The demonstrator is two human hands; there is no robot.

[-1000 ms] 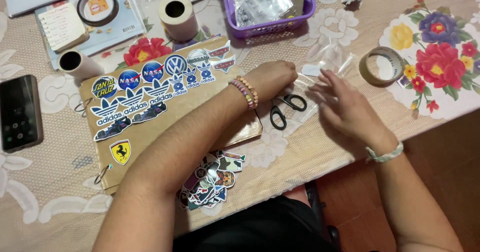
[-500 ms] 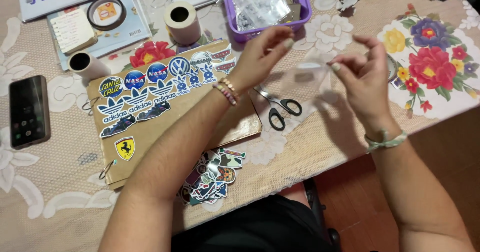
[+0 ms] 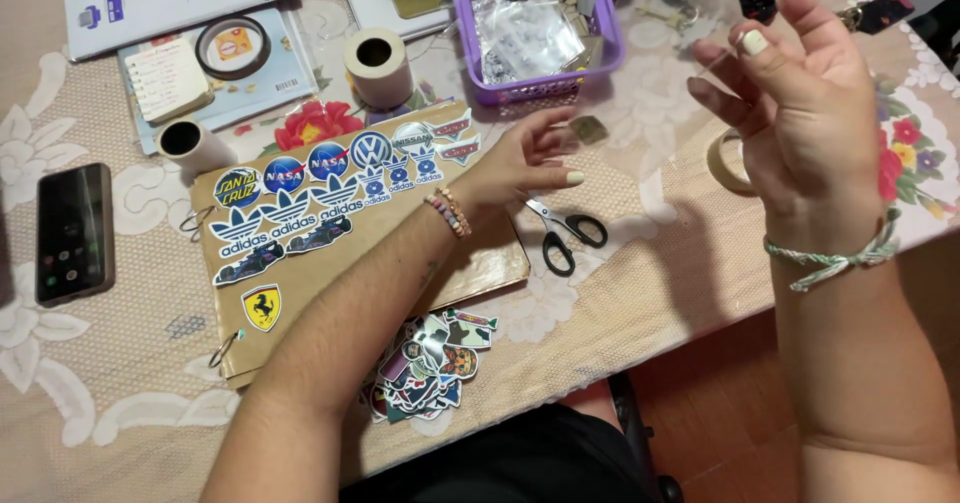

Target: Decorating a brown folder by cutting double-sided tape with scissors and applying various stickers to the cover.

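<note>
Two hands: both were the person's own, and I place everything by the cardboard board (image 3: 490, 258).
Left hand (image 3: 530, 158): it hovered just past the board's right edge, above the scissors (image 3: 565, 238). The fingers were spread loosely and held nothing.
Right hand (image 3: 800, 113): it was raised well to the right of the board, over a roll of tan tape (image 3: 725, 163). The fingers were curled and close together. I could not tell whether they pinched a clear film or nothing at all.
Done so far: glossy die-cut stickers (image 3: 330, 168) covered the board's upper band in rows, with one small shield-shaped sticker (image 3: 262, 306) lower down.
Left to cover: the board's lower half showed bare brown card, partly hidden under the left forearm. A loose sticker pile (image 3: 430, 363) lay just below the board's bottom edge.
Board: flat, stiff, matte brown card with metal rings (image 3: 225, 348) through its left edge.
Scissors: black looped handles and bright steel blades, lying closed.
Basket (image 3: 612, 53): purple slotted plastic, up and to the right of the board, holding crinkled clear bags.
Rolls: two pale paper rolls (image 3: 378, 63) with hollow cores stood above the board.
Phone (image 3: 72, 231): a dark glassy slab lying left of the board.
Counter (image 3: 120, 393): it was covered in beige lace-patterned cloth with printed flowers.
</note>
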